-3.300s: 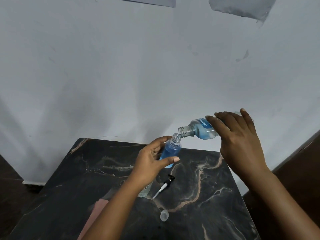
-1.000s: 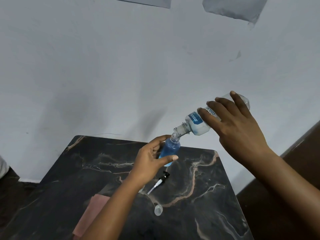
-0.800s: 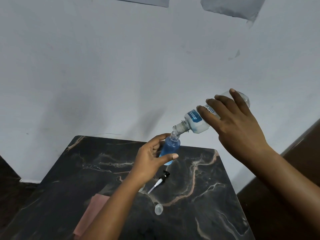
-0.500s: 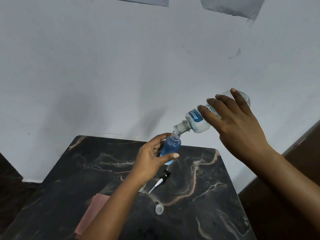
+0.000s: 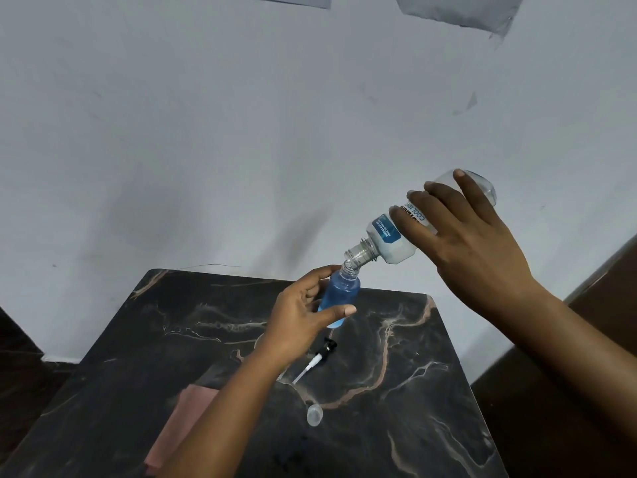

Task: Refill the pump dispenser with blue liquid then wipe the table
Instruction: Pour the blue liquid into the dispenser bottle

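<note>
My left hand [image 5: 299,317] grips the small clear dispenser bottle [image 5: 341,295], upright above the dark marble table [image 5: 396,357] and nearly full of blue liquid. My right hand [image 5: 472,243] holds the larger refill bottle [image 5: 389,241] tipped steeply down, its open neck touching the dispenser's mouth. The refill bottle looks almost drained. The black-and-white pump head [image 5: 319,358] lies on the table below the dispenser. A clear cap [image 5: 314,414] lies nearer me.
A pink cloth [image 5: 179,422] lies at the table's near left, partly hidden by my left forearm. A clear round object sits under my left wrist, mostly hidden. A pale wall stands close behind the table. Dark floor shows at both sides.
The refill bottle has been tipped from nearly level to steeply downward and has emptied. The dispenser's blue level has risen. In the last second both hands have barely moved.
</note>
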A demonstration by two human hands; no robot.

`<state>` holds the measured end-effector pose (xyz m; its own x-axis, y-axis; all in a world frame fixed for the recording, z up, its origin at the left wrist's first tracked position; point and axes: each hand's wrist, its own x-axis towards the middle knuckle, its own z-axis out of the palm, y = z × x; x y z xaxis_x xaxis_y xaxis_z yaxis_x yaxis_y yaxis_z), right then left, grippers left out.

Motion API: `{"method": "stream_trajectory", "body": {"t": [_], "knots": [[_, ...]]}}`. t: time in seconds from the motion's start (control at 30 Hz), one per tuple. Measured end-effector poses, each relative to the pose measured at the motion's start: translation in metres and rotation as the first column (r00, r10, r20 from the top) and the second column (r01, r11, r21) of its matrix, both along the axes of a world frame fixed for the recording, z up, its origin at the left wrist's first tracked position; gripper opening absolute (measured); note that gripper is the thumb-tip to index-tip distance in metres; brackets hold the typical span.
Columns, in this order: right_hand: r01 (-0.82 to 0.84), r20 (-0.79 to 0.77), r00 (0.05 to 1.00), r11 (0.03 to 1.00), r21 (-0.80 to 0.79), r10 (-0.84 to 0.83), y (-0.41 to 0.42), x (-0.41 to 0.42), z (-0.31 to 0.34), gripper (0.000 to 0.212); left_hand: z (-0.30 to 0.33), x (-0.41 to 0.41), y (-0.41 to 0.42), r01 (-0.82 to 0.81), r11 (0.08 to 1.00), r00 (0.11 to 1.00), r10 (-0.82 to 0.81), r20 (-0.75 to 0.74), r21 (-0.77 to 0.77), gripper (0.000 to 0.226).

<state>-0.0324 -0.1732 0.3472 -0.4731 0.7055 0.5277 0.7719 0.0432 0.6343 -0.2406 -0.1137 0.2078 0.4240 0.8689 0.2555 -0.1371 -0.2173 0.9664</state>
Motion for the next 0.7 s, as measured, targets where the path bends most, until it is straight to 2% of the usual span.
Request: {"method": "stream_trajectory", "body": {"t": [0.27, 0.37, 0.53, 0.7], "knots": [[-0.035, 0.032, 0.999, 0.999, -0.004, 0.035, 0.002, 0.004, 0.005, 0.049, 0.004, 0.003, -0.001, 0.003, 1.0, 1.0, -0.003, 0.02, 0.002, 0.052], [-0.05, -0.001, 0.999, 0.999, 0.011, 0.05, 0.003, 0.008, 0.0, 0.05, 0.003, 0.004, -0.001, -0.001, 1.0, 1.0, 0.001, 0.031, -0.005, 0.052], [-0.015, -0.231, 0.973, 1.0, -0.002, 0.015, 0.003, 0.013, -0.027, 0.059, 0.0, 0.005, 0.0, -0.011, 1.0, 0.999, 0.012, 0.035, -0.021, 0.055], [0.016, -0.47, 0.882, 0.998, -0.055, -0.04, 0.002, 0.013, -0.058, 0.066, -0.003, 0.008, -0.001, -0.013, 1.0, 0.999, 0.014, 0.032, -0.028, 0.053]]}}
